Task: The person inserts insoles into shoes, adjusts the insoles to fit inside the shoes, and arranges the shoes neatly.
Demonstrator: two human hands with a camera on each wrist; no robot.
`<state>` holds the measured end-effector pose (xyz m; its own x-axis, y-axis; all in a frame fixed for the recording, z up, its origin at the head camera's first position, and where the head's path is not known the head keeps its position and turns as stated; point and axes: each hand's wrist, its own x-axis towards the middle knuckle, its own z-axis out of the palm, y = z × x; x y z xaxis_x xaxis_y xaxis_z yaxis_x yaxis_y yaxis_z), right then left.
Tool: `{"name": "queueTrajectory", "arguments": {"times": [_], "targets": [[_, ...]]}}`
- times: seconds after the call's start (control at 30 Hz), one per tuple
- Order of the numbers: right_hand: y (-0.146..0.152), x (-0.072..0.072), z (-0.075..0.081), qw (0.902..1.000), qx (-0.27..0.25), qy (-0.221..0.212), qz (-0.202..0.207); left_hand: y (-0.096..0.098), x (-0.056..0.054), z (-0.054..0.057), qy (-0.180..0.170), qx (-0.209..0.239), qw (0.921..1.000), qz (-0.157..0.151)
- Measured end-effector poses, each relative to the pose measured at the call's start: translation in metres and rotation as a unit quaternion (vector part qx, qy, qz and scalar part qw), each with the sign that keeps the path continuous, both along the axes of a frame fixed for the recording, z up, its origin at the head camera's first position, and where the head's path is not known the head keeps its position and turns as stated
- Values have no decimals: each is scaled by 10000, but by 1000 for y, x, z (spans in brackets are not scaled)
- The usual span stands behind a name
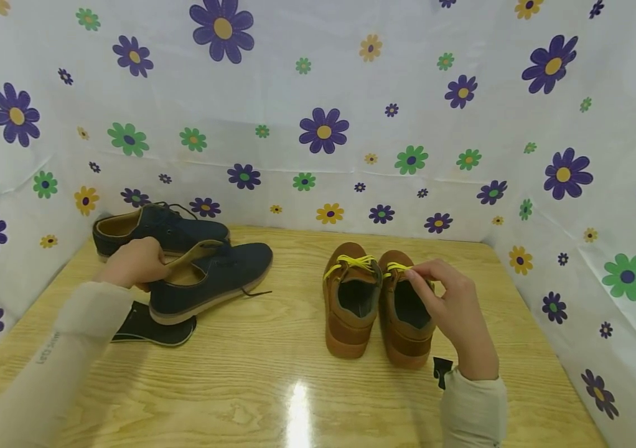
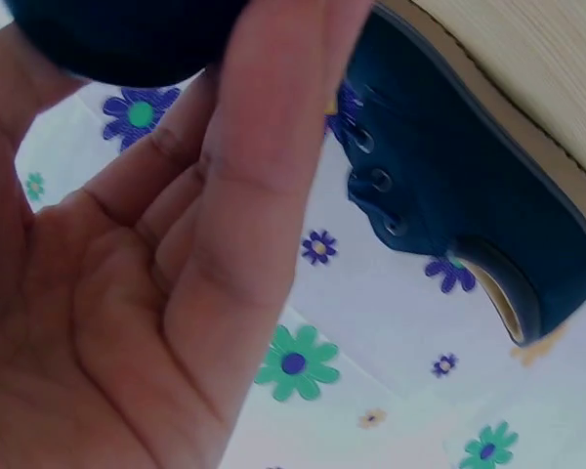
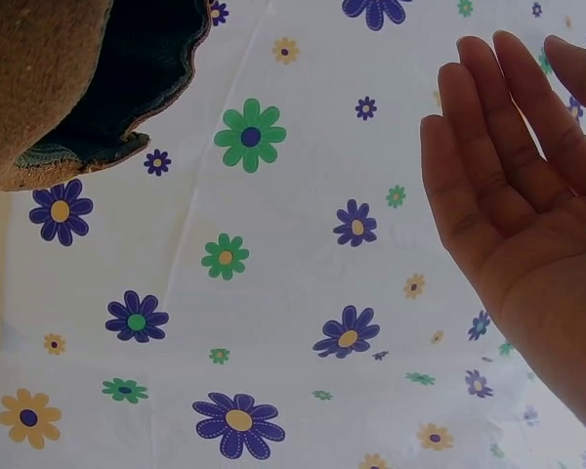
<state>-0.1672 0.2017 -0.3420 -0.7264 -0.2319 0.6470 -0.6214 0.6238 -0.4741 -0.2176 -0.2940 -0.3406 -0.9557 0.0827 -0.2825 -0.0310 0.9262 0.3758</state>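
**Barely any text to read here**

You've got one bit of lettering in the head view: small grey print running along your left sleeve (image 1: 49,348), near the cuff. It's tilted and too small to make out for sure, so I won't spell it. There's also a little black tag (image 1: 442,370) by your right cuff, but nothing on it can be read. No brand or size shows on the blue shoes (image 1: 211,277) or the brown shoes (image 1: 376,302), and both wrist views show no writing.
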Motion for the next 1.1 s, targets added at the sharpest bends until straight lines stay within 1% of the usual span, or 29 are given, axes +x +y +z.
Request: {"name": "queueTrajectory", "arguments": {"times": [0.2,0.4,0.73,0.93,1.1], "targets": [[0,1,1,10000,25,3,-6,18,3,-8,35,29,9997,-258],[0,2,1,10000,56,-16,11,41,9,-20,28,329,9988,-358],[0,2,1,10000,86,6,-45,82,19,-33,355,552,9968,-466],[1,3,1,10000,59,-41,-30,101,27,-39,488,747,9953,-373],[1,2,2,10000,37,-76,-1,114,32,-42,481,870,9948,-217]]}}
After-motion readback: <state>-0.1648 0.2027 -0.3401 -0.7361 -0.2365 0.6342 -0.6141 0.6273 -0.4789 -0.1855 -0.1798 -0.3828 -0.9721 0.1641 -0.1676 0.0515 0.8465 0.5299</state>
